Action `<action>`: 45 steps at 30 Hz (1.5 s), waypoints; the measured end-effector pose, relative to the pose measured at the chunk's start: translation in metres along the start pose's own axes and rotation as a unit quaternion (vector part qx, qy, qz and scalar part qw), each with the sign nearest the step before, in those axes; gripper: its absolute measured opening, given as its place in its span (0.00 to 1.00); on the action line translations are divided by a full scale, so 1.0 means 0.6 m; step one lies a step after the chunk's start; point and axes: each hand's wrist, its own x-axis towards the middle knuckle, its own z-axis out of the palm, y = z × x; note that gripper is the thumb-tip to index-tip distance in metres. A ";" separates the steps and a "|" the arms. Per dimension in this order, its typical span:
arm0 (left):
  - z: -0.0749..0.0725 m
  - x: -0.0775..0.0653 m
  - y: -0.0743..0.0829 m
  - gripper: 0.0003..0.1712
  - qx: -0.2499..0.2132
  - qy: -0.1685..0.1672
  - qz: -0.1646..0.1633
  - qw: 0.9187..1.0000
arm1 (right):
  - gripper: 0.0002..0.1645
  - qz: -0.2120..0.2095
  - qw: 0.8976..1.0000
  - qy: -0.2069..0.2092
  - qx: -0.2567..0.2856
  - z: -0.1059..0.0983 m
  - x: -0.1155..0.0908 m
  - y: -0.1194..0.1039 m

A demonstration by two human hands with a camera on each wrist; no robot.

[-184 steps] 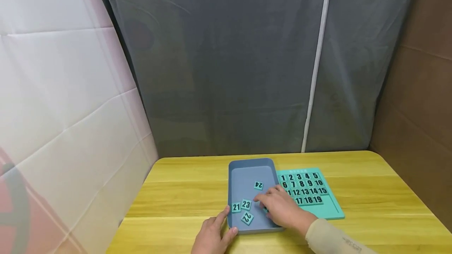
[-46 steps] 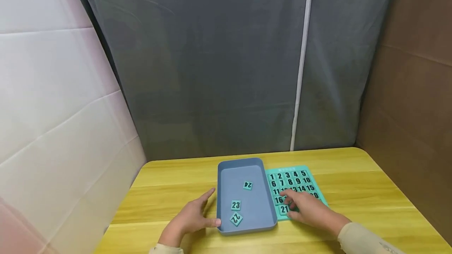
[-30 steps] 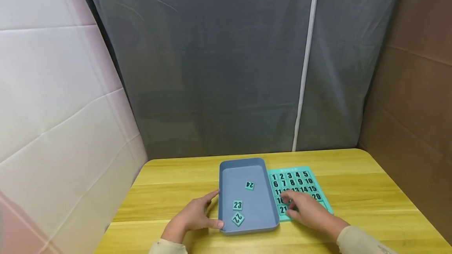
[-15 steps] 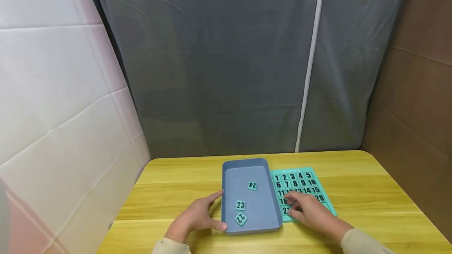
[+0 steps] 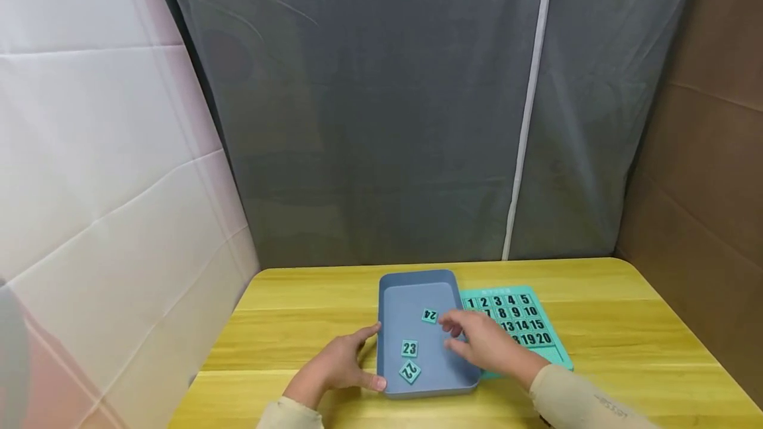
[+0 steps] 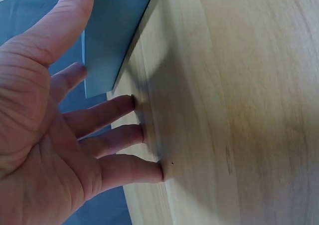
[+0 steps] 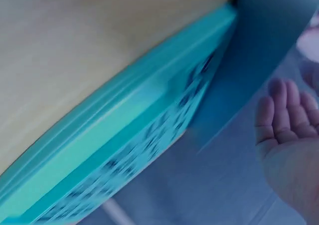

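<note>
In the head view a blue-grey tray [image 5: 444, 366] holds three teal number tiles: 24 [image 5: 430, 316], 23 [image 5: 409, 348] and 22 [image 5: 410, 371]. My right hand [image 5: 485, 343] hovers over the tray's right side, loosely bent fingers close to tile 24, holding nothing. My left hand [image 5: 340, 364] is spread at the tray's left side, thumb and index finger at its edge. The left wrist view shows the other fingers [image 6: 129, 167] straight, with their tips at the tabletop. To the right, a teal number board [image 5: 557, 355] carries rows of tiles, partly hidden by the right hand.
Both tray and board lie on a yellow wood-grain table [image 5: 286, 323]. A grey curtain [image 5: 381, 118] hangs behind it, with a white panel [image 5: 119, 151] at left and a brown one [image 5: 703, 184] at right.
My right hand has moved left from the board to over the tray. Compared with the oldest frame, tiles 20 and 21 have gone onto the board. The left hand still rests by the tray.
</note>
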 end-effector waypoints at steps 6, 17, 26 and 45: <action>0.000 0.001 -0.002 0.62 0.004 -0.003 0.011 1.000 | 0.22 -0.069 0.994 -0.081 0.000 0.060 0.021 -0.054; -0.002 0.003 -0.005 0.62 0.009 -0.009 0.012 1.000 | 0.24 -0.041 0.989 -0.104 -0.099 0.090 0.043 -0.079; -0.001 0.004 -0.002 0.63 0.011 -0.001 0.014 1.000 | 0.25 -0.053 0.988 -0.103 -0.098 0.049 0.036 -0.029; 0.002 0.011 -0.002 0.64 -0.004 -0.007 -0.011 1.000 | 0.09 -0.019 0.986 0.002 -0.165 0.066 -0.006 0.005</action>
